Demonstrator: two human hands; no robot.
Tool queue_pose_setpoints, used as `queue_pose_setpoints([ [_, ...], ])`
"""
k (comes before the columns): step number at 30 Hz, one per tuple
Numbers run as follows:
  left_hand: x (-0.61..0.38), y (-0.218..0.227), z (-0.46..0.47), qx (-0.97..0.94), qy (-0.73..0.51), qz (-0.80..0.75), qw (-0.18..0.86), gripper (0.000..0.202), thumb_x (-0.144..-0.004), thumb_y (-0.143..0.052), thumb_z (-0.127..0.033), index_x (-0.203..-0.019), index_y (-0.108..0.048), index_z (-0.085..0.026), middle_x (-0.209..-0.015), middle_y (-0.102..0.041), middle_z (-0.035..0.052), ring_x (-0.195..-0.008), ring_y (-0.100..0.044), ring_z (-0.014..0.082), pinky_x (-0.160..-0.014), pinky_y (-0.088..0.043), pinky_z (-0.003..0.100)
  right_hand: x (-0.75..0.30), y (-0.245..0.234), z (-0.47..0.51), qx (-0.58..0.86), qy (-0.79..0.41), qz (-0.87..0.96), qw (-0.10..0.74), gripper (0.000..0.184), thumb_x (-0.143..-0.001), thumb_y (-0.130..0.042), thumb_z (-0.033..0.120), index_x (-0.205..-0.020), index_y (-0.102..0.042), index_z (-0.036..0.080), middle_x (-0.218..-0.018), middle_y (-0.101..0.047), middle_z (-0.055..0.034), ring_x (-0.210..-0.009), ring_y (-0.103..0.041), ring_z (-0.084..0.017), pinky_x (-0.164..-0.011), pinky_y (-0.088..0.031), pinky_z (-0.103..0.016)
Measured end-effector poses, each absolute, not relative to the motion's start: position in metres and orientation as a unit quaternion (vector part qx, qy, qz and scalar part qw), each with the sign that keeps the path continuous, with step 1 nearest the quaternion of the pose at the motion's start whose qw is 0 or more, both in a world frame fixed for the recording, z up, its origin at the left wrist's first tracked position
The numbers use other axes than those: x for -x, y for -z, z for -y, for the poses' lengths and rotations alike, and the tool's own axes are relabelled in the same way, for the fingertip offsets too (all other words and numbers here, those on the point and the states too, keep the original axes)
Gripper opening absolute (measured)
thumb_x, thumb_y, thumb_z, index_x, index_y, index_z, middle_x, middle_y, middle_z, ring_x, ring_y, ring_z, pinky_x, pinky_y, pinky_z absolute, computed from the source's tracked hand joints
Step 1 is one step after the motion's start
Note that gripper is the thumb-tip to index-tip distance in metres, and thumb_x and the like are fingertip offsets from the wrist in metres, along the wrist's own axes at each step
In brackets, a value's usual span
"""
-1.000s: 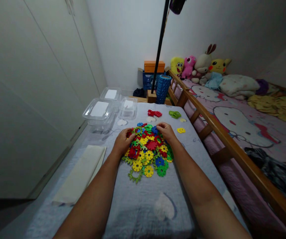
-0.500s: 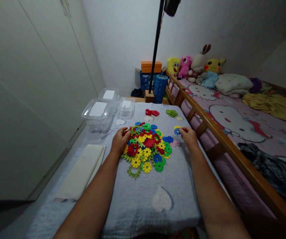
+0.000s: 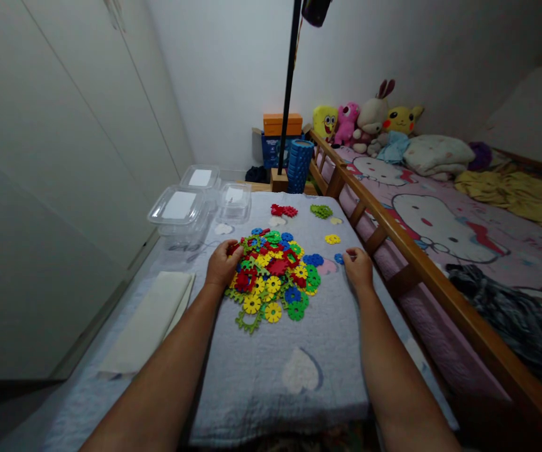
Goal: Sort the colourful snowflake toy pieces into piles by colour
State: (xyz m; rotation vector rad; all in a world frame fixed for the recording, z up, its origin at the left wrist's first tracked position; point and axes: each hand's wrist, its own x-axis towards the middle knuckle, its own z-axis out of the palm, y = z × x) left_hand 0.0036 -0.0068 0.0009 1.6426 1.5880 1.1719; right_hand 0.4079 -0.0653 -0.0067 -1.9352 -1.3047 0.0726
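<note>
A heap of notched plastic discs and gear-shaped pieces [image 3: 273, 284], in red, yellow, green and blue, covers the middle of the cloth-topped table [image 3: 271, 370]. At its left edge my left hand [image 3: 222, 263] is closed, with a red plastic piece [image 3: 233, 249] between thumb and fingers. Right of the heap, my right hand [image 3: 358, 270] pinches a blue notched disc [image 3: 339, 258] low over the cloth. Just beyond that disc lie yellow discs [image 3: 332, 239]. Farther back are a red group [image 3: 284, 211] and an olive-green group [image 3: 321, 211] of pieces.
Clear lidded plastic boxes [image 3: 179, 207] stand at the back left, behind a folded pale cloth [image 3: 151, 320]. A wooden bed rail [image 3: 384, 220] runs along the right side. A black pole [image 3: 286, 94] on a wooden base rises behind the table.
My right hand has moved nearer to me with the blue disc. The yellow disc that was beside it now lies with the yellow pieces on the cloth. My left hand stays at the heap.
</note>
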Motion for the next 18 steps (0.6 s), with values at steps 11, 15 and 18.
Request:
queue_pose_setpoints([
  [11, -0.005, -0.003, 0.008, -0.615, -0.436, -0.596, 0.274, 0.039, -0.081, -0.058, -0.051, -0.103, -0.068, -0.021, -0.102, -0.074, 0.0076, -0.094, -0.068, 0.0244, -0.092, -0.053, 0.039, -0.403, 0.009, 0.074, 0.785, -0.015, 0.569, 0.243, 0.028, -0.079, -0.062, 0.026, -0.104, -0.075, 0.024, -0.114, -0.067, -0.0105, -0.109, -0.055, -0.030, -0.097, -0.040, -0.043],
  [15, -0.005, -0.001, 0.008, -0.617, -0.438, -0.593, 0.276, 0.039, -0.080, -0.058, -0.052, -0.102, -0.067, -0.021, -0.100, -0.073, 0.0081, -0.096, -0.068, 0.0251, -0.091, -0.054, 0.038, -0.398, 0.006, 0.060, 0.784, -0.006, 0.565, 0.256, 0.032, -0.079, -0.061, 0.024, -0.108, -0.074, 0.023, -0.117, -0.065, -0.0119, -0.109, -0.054, -0.032, -0.096, -0.041, -0.045],
  [18, -0.004, 0.000, 0.008, -0.618, -0.439, -0.591, 0.276, 0.038, -0.080, -0.059, -0.051, -0.102, -0.067, -0.021, -0.100, -0.073, 0.0077, -0.097, -0.068, 0.0248, -0.090, -0.054, 0.038, -0.398, 0.002, 0.036, 0.776, 0.003, 0.569, 0.273, 0.034, -0.080, -0.061, 0.027, -0.112, -0.073, 0.022, -0.118, -0.065, -0.0130, -0.110, -0.055, -0.031, -0.097, -0.042, -0.044],
])
